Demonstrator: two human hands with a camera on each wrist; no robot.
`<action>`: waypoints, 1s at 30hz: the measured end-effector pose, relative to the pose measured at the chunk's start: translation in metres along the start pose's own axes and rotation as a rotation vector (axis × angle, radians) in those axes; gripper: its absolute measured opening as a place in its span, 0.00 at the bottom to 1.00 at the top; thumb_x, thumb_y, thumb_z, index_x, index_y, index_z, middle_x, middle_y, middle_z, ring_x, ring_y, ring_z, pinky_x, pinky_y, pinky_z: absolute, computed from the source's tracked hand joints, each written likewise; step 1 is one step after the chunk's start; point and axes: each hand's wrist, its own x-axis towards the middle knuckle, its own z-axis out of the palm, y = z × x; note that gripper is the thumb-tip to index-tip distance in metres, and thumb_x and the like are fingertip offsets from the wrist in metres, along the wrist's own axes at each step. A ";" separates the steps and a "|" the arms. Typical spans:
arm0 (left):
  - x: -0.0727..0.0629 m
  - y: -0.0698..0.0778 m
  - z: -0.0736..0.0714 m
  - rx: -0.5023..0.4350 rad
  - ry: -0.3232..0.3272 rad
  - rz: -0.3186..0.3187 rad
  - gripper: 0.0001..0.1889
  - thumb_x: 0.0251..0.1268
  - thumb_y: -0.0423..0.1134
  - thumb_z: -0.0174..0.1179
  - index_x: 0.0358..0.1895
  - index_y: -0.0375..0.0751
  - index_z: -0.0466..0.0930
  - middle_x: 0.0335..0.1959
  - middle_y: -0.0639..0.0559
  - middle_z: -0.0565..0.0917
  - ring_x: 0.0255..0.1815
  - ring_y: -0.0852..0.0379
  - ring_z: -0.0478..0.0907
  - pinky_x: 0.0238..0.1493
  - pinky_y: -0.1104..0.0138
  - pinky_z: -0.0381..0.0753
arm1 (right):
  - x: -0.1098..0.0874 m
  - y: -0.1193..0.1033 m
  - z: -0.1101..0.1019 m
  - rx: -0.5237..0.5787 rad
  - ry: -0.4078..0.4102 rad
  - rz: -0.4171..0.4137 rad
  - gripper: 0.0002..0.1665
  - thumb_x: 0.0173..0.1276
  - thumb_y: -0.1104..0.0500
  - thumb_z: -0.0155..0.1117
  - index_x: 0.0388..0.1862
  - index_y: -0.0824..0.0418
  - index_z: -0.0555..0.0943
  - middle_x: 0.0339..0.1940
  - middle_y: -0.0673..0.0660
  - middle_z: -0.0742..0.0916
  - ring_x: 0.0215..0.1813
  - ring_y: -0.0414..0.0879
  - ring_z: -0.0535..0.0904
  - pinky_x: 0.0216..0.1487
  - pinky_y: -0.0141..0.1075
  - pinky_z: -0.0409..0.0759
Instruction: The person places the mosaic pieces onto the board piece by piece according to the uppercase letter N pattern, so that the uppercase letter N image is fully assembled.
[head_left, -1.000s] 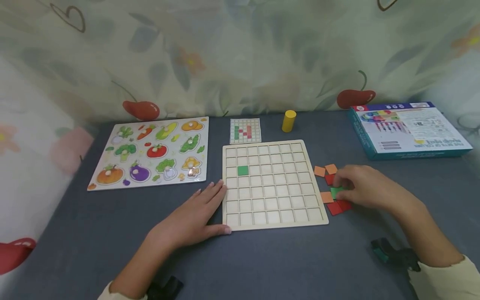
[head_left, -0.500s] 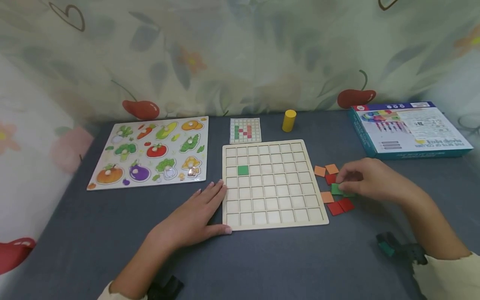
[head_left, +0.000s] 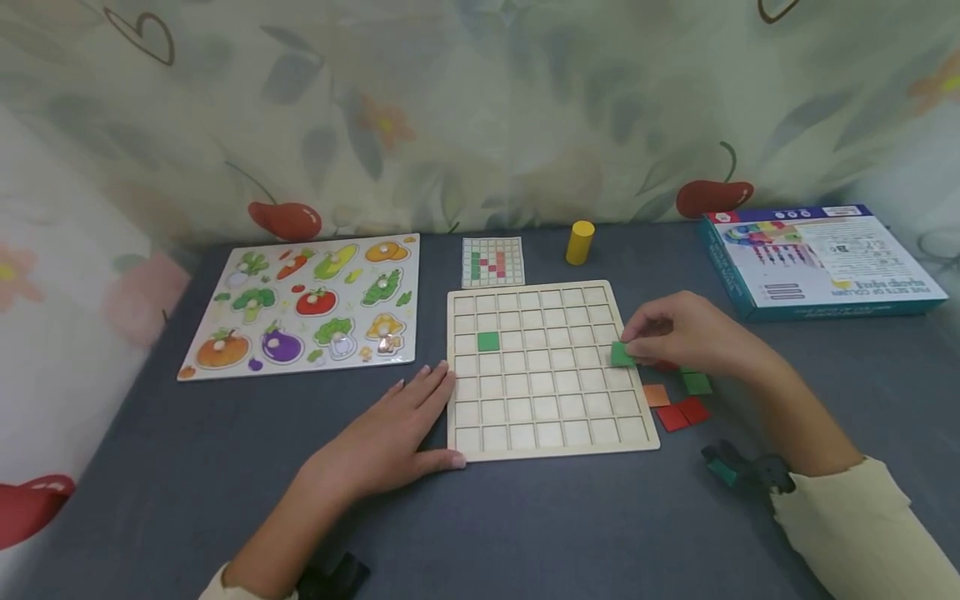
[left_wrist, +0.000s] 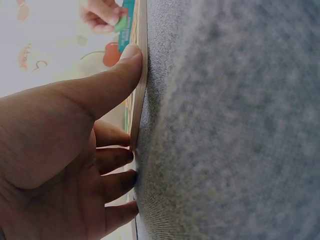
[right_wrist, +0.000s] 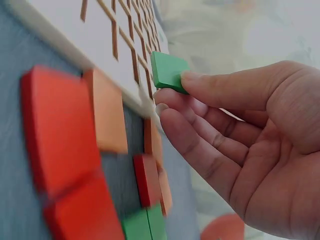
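Note:
My right hand [head_left: 693, 337] pinches a green square tile [head_left: 620, 355] between thumb and fingers, above the right edge of the wooden grid board [head_left: 543, 383]. In the right wrist view that tile [right_wrist: 167, 69] is held tilted, apart from the loose tiles. My left hand [head_left: 386, 437] rests with extended fingers against the board's left edge; in the left wrist view the thumb [left_wrist: 112, 82] touches its side. Another green tile [head_left: 488, 342] sits in a cell at the board's upper left. Right of the board lie red tiles [head_left: 672, 417], an orange tile [head_left: 656, 395] and a green tile [head_left: 697, 383].
Behind the board lies a small grid card [head_left: 492, 262] with coloured squares, and a yellow cylinder [head_left: 580, 242] stands beside it. A vegetable puzzle board [head_left: 300, 308] is at the left. At the back right lies a flat box [head_left: 832, 258]. A patterned cloth hangs behind the table.
My right hand has picked up a green tile from the loose tiles and moved left with it to the board's right edge. My left hand stays in place.

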 end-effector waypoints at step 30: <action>0.001 -0.004 0.002 0.002 0.000 0.005 0.52 0.64 0.63 0.63 0.81 0.38 0.48 0.81 0.45 0.49 0.81 0.46 0.43 0.76 0.46 0.47 | 0.078 -0.084 0.072 0.043 -0.046 -0.158 0.06 0.61 0.68 0.72 0.29 0.58 0.87 0.29 0.49 0.86 0.37 0.46 0.78 0.41 0.39 0.78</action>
